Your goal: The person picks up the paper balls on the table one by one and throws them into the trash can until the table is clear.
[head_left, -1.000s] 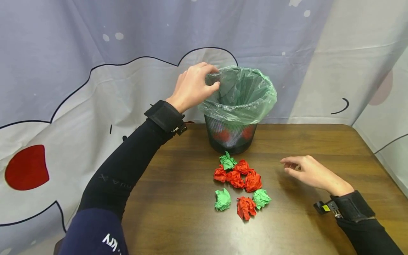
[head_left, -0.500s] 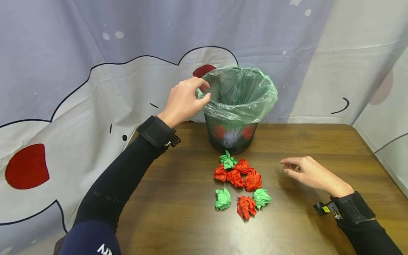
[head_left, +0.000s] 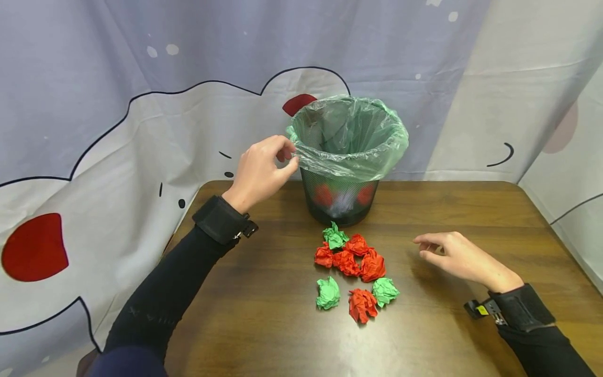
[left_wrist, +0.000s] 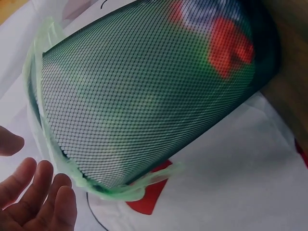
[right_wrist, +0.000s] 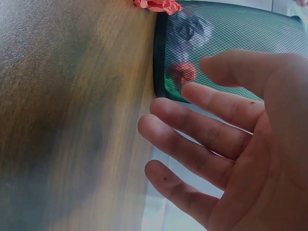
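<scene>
A black mesh waste bin [head_left: 339,201] stands at the back of the table, lined with a green plastic bag [head_left: 372,162] folded over its rim. Through the mesh, red and whitish crumpled pieces [left_wrist: 231,48] show at the bottom. Just left of the rim is my left hand [head_left: 261,170], empty, its fingers loosely bent; the left wrist view has them beside the bag's edge. My right hand [head_left: 459,256] hovers over the table's right side, relaxed and holding nothing. Between the hands lie crumpled paper balls, several red [head_left: 372,265] and 3 green [head_left: 328,293].
The brown wooden table [head_left: 264,314] ends at the back against a patterned curtain [head_left: 188,131]. A pale panel [head_left: 574,173] with a dark cord borders the right side. The paper balls gather in front of the bin.
My left hand has drawn away from above the bin's rim, moving down and to the left. The right hand and the paper balls on the table have stayed in place.
</scene>
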Tool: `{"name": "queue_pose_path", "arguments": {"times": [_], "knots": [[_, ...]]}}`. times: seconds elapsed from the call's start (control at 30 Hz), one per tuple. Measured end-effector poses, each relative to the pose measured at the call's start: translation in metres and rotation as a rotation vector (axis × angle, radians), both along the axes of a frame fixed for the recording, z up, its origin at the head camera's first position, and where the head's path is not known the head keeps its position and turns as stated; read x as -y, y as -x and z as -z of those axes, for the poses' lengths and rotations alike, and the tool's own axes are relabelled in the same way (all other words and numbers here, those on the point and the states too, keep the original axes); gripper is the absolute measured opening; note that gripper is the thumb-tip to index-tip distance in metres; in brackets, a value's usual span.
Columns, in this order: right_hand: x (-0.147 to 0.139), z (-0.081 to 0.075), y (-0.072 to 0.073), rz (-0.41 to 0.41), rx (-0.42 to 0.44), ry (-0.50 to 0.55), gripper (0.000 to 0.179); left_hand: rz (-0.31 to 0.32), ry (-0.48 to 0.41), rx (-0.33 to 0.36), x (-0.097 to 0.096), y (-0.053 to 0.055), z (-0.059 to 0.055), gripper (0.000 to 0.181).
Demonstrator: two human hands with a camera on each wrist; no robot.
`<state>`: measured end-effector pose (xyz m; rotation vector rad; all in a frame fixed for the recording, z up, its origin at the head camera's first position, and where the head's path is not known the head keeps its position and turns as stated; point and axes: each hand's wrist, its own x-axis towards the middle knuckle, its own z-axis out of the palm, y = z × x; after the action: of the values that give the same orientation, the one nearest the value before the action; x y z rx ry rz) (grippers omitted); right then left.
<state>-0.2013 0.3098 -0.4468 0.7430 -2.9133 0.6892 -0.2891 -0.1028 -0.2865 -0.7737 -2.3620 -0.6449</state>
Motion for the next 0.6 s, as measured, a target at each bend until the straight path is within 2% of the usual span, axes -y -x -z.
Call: {"name": "queue_pose_path", "arguments": {"times": [0.27,0.6], "knots": [[0.001,0.002,0.0,-0.027,0.02,0.021,0.031,0.014,-0.015,0.01,0.008,-0.009,0.025,0.013],[0.007,0.002,-0.006,-0.047,0.038,0.048,0.034,0.004,0.02,0.062,0.012,-0.02,0.057,0.014]]}}
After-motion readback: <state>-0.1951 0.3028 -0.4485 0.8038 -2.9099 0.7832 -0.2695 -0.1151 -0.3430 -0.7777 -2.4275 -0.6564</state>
